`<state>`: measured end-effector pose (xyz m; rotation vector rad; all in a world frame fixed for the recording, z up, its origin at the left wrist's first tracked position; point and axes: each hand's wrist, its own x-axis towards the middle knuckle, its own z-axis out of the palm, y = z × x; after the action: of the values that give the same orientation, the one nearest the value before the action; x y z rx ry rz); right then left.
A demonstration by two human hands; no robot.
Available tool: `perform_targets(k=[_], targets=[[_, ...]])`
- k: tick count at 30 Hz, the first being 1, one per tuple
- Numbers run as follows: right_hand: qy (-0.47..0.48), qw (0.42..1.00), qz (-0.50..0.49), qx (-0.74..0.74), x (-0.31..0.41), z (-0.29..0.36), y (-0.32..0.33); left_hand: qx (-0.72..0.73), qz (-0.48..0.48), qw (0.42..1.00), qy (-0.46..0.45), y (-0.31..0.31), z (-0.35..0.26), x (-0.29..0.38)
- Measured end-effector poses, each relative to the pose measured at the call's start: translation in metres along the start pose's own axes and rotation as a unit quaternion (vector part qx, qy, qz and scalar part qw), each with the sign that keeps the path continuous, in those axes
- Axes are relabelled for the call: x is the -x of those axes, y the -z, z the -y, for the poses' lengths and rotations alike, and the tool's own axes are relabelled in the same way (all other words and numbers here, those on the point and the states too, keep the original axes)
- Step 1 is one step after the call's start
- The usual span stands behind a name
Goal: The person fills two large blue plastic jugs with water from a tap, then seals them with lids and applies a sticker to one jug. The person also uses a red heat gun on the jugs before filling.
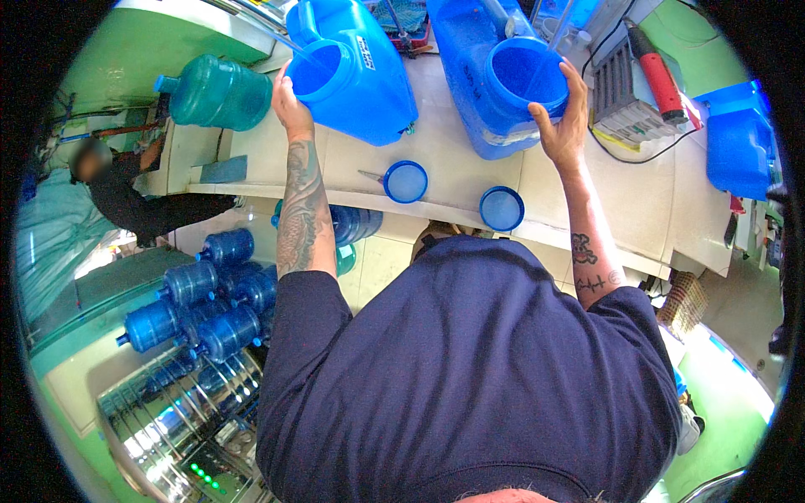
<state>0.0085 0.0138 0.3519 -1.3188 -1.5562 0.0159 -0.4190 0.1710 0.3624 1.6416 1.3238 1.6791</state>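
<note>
Two blue plastic jugs with wide round mouths stand on the counter before me. My left hand (290, 104) holds the rim of the left jug (380, 94) at its outer side. On the right jug (468, 82), my right hand (564, 129) grips the mouth, thumb and fingers spread along the rim. A thin clear line runs down into each mouth; whether it is a tube or a water stream, I cannot tell. Two round blue-rimmed lids, a left lid (405, 182) and a right lid (502, 208), lie near the counter's front edge.
A green water bottle (220, 94) lies left on the counter (604, 195). At right, a red-and-black heat gun (660, 82) rests on a slatted grey box (619, 94) with a black cord. Several blue bottles (226, 333) are stacked behind left. A person (126, 195) is farther left.
</note>
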Motion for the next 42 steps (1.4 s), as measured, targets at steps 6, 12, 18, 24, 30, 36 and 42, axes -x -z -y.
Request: perform_targets(k=[6, 12, 18, 24, 30, 36, 42], targets=[[-0.004, 1.000, 0.000, 0.006, -0.0005, 0.0009, -0.0001, -0.004, 0.005, 1.000, 0.003, -0.0001, -0.0042, 0.0013], [0.000, 1.000, 0.000, 0.008, -0.0003, 0.0013, 0.0001, -0.001, -0.005, 1.000, 0.004, -0.0011, -0.0041, 0.0015], [-0.006, 1.000, 0.004, 0.013, 0.0008, 0.0012, 0.0001, 0.009, -0.004, 1.000, 0.006, -0.0007, -0.0016, 0.0015], [0.000, 1.000, 0.003, 0.017, -0.0001, 0.0013, 0.0005, 0.014, -0.005, 1.000, 0.005, -0.0009, 0.0008, 0.0008], [0.000, 1.000, 0.002, 0.001, 0.0002, 0.0009, 0.0003, 0.017, 0.000, 1.000, 0.013, 0.0003, 0.0029, 0.0001], [0.007, 1.000, -0.001, 0.013, -0.0003, -0.0007, -0.0002, 0.028, -0.004, 0.999, 0.018, -0.0007, 0.0022, 0.0010], [-0.002, 1.000, 0.005, 0.007, 0.0003, -0.0004, 0.0001, 0.035, -0.005, 0.999, 0.017, -0.0009, 0.0025, 0.0012]])
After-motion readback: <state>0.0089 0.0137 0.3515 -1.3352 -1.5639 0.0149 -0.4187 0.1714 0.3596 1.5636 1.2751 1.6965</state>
